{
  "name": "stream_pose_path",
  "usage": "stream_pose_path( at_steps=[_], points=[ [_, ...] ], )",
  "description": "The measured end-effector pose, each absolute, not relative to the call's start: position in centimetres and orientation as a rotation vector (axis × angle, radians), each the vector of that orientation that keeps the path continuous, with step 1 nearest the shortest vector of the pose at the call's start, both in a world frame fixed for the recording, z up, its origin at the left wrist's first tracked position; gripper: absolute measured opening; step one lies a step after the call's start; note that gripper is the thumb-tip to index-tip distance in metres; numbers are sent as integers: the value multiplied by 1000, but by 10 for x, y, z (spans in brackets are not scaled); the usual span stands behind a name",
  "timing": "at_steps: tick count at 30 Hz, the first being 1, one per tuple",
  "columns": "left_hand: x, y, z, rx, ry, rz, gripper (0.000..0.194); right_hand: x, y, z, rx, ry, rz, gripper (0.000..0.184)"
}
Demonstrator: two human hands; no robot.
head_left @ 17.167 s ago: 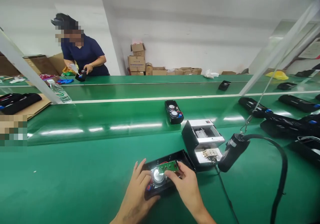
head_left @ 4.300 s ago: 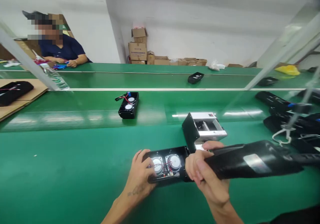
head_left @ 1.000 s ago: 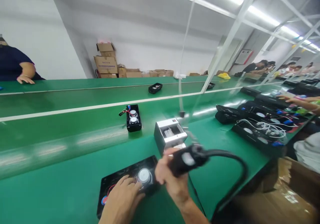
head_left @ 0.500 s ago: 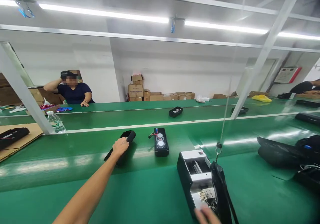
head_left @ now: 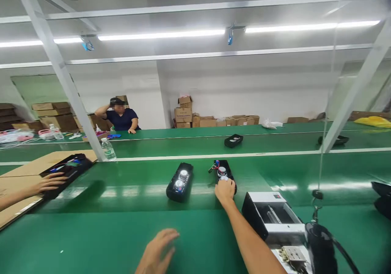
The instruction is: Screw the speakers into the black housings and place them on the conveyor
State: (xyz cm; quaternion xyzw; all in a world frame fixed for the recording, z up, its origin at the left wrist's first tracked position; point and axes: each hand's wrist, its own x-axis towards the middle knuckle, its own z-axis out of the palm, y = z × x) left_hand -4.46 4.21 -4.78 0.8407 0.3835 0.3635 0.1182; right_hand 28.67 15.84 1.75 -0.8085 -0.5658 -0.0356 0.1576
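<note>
My right hand (head_left: 225, 190) has its fingers closed over the near end of a black speaker box (head_left: 222, 169) on the green belt. Two round silver drivers and a bundle of red and blue wires show at its far part. My left hand (head_left: 159, 251) is above the near green surface, empty, fingers apart and slightly blurred. Beyond it lies a second speaker box (head_left: 179, 183), drivers facing up, touched by neither hand. Right of my right forearm stands a silver and black machine (head_left: 279, 217) with a hanging black tool (head_left: 320, 245) beside it.
At the left, another person's hand (head_left: 51, 183) rests on a long black casing (head_left: 71, 168) on cardboard (head_left: 18, 180). A water bottle (head_left: 108, 149) stands by the white post. Across the line sits a person (head_left: 124, 119). Another black box (head_left: 233, 140) lies on the far belt.
My left hand has let go of its speaker box, now lying drivers-up, and drawn back. My right hand has moved from the machine onto the other box. The view has swung left.
</note>
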Motion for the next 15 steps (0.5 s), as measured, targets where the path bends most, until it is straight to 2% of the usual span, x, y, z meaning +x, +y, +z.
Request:
stream_pose_path(
  at_steps=[5, 9, 12, 14, 15],
  points=[
    [-64, 2, -67, 2338, 1009, 1126, 23, 289, 107, 42, -2157, -1586, -58, 27],
    [-46, -12, -37, 2216, 1305, 1324, 30, 280, 11, 27, -1891, -1724, 65, 34],
    [-30, -19, 1, 2294, 1315, 1250, 62, 276, -57, -2, -1403, -1808, 233, 36],
    [-20, -22, 23, 2447, 1105, 1016, 89, 280, -87, -19, -1187, -1912, 273, 29],
    [-14, -23, 30, 2517, 964, 874, 94, 284, -97, -26, -1123, -1969, 275, 25]
  ],
)
